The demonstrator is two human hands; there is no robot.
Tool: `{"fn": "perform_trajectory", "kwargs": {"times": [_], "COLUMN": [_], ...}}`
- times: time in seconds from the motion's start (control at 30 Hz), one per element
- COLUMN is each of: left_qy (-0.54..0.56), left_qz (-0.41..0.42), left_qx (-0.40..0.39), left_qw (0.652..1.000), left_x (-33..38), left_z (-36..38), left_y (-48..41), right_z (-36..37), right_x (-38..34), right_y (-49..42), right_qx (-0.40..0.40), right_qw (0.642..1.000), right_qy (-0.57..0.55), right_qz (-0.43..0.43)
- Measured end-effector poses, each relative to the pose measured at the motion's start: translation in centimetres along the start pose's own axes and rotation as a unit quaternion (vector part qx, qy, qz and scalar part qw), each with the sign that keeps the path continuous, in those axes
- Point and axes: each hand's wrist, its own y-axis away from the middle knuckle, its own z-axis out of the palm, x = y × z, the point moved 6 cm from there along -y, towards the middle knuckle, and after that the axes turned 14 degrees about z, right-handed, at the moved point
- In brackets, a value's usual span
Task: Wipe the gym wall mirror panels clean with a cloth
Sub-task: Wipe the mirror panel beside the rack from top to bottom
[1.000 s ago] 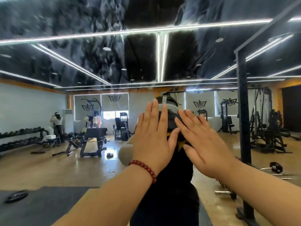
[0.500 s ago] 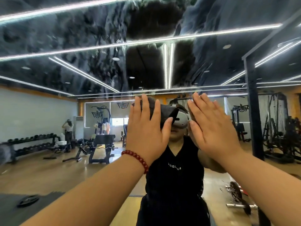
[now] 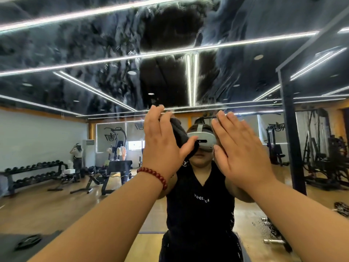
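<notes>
black cloth (image 3: 180,136) under left hand (image 3: 163,146), mirror (image 3: 113,91)

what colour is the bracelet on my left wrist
Dark red beads; the bracelet shows best in the head view.
</notes>
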Motion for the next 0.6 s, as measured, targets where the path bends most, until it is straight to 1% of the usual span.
{"fn": "perform_trajectory", "kwargs": {"times": [0.13,0.2,0.27,0.37,0.43,0.5,0.57,0.6], "left_qy": [0.005,0.001,0.006,-0.053,-0.072,-0.064,-0.081,-0.090], "left_qz": [0.026,0.019,0.008,0.027,0.045,0.066,0.058,0.045], "left_qx": [0.025,0.018,0.031,0.031,0.023,-0.011,-0.083,-0.105], "left_qw": [0.999,1.000,0.999,0.998,0.996,0.996,0.992,0.989], "left_x": [-1.0,-1.8,-2.7,-2.7,-1.4,0.4,1.7,1.6], "left_z": [-0.7,-0.8,-0.9,-0.9,-0.9,0.2,1.2,1.5], "left_y": [-1.0,-2.4,-4.0,-4.8,-3.4,-0.9,0.9,0.7], "right_z": [0.0,0.0,0.0,0.0,0.0,0.1,0.1,0.1], "right_x": [-0.1,-0.1,-0.1,-0.1,-0.1,0.0,0.0,0.0], "right_y": [0.1,0.1,0.1,0.0,0.0,0.0,0.0,0.0], "right_qx": [0.002,0.003,0.004,0.010,0.010,0.010,0.011,0.011], "right_qw": [1.000,1.000,1.000,1.000,1.000,1.000,1.000,1.000], "right_qy": [0.005,0.009,0.011,0.012,0.013,0.018,0.022,0.020], "right_qz": [-0.001,-0.002,-0.004,-0.006,-0.007,-0.009,-0.006,-0.006]}}
